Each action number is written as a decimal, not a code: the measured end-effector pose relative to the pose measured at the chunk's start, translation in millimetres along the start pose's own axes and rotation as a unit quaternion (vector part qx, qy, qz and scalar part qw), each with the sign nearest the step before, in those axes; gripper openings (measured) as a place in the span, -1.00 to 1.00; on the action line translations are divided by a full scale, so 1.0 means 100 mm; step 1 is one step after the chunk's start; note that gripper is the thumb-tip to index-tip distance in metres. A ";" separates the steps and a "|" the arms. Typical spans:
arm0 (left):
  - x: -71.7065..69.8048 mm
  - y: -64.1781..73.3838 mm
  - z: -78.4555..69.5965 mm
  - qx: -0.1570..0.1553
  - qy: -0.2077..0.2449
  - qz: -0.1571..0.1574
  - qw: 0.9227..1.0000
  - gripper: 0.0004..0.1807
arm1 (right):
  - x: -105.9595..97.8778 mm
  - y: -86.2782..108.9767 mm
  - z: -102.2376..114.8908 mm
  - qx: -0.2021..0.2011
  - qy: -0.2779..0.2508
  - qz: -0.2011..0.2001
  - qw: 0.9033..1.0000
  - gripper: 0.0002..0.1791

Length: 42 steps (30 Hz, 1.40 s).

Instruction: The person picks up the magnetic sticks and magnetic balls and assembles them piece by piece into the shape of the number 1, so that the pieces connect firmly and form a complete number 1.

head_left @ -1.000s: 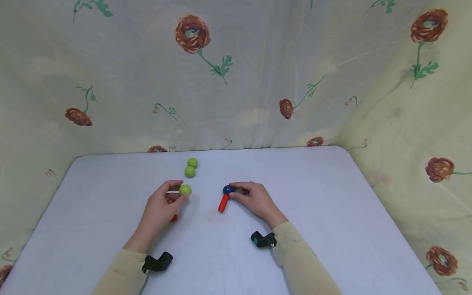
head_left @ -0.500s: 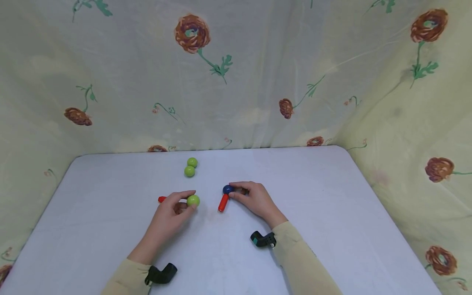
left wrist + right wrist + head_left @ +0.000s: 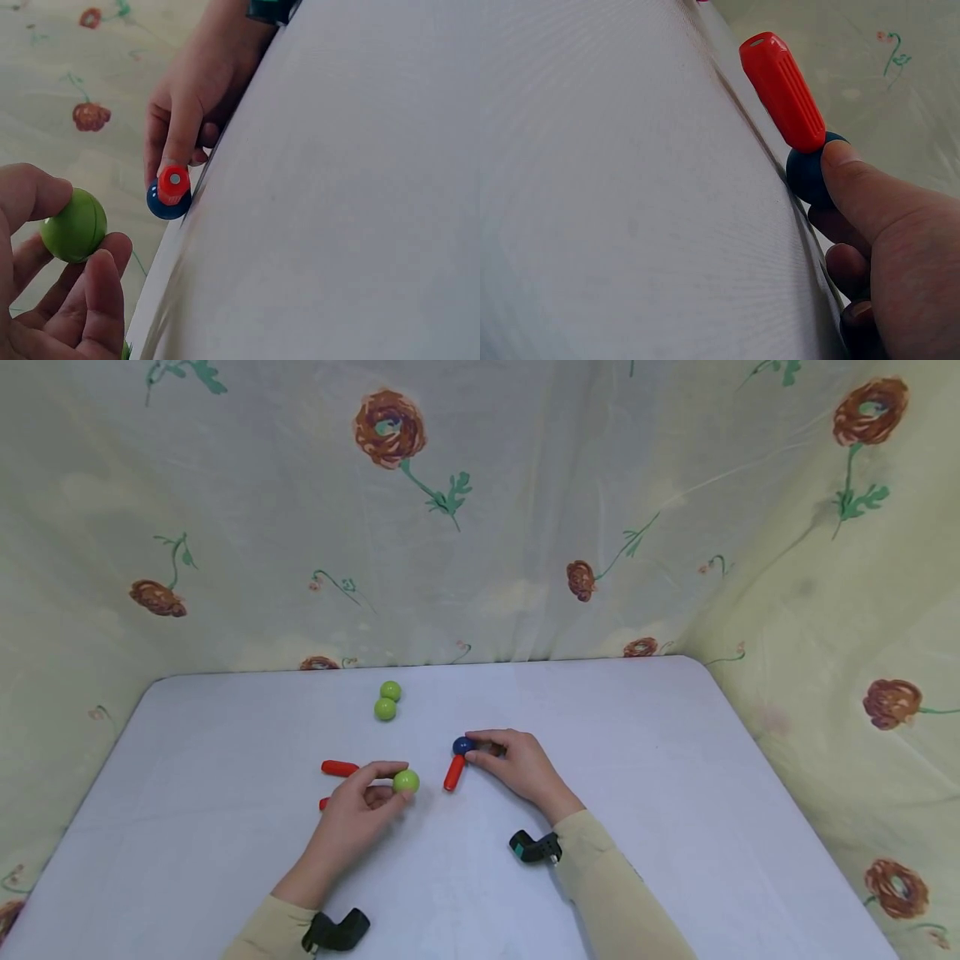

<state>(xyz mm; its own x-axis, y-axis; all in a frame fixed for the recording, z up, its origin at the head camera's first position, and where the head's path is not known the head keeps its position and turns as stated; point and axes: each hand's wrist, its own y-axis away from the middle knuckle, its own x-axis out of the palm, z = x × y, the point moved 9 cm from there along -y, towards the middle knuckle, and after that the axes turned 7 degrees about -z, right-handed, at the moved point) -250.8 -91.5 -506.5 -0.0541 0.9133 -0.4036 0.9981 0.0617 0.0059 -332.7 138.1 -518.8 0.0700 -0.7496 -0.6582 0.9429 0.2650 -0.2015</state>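
Observation:
My left hand [image 3: 358, 810] pinches a glossy green ball [image 3: 406, 782] between thumb and fingers, held left of the other hand. A thin seam line runs round the green ball [image 3: 75, 225] in the left wrist view. My right hand [image 3: 521, 767] pinches a dark blue ball [image 3: 462, 745] between thumb and fingertips. Joined to the blue ball is a red ribbed stick [image 3: 782, 90], its free end pointing toward the left hand's side and showing a pale round spot in the left wrist view. The green ball and the red stick are apart.
Two green balls [image 3: 387, 700] sit touching at the back of the white table [image 3: 637, 760]. A red stick [image 3: 339, 767] lies left of my left hand, and another red stick [image 3: 323, 804] is mostly hidden behind that hand. Flowered cloth hangs around the table.
My left hand has carried the green ball rightward and nearer to me, toward the red stick, uncovering the red sticks on the table. My right hand has stayed in place with the blue ball.

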 end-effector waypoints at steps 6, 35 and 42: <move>0.05 0.01 0.06 0.007 -0.002 0.002 1.000 -0.60 | 0.00 0.00 0.00 0.002 0.000 0.001 1.000 -0.56; 0.15 0.02 0.07 0.063 -0.078 0.020 0.995 -0.74 | 0.00 -0.01 0.00 0.007 -0.001 0.001 1.000 -0.57; 0.17 0.04 0.06 0.066 -0.086 0.038 0.993 -0.73 | 0.00 -0.01 -0.01 0.001 0.000 -0.004 1.000 -0.57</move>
<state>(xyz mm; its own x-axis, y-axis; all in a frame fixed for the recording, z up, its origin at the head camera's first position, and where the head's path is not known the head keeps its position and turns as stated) -247.7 -78.0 -519.3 0.0160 0.8299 -0.5577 0.9949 -0.0686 -0.0736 -333.9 138.5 -519.5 0.0621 -0.7511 -0.6572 0.9443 0.2574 -0.2049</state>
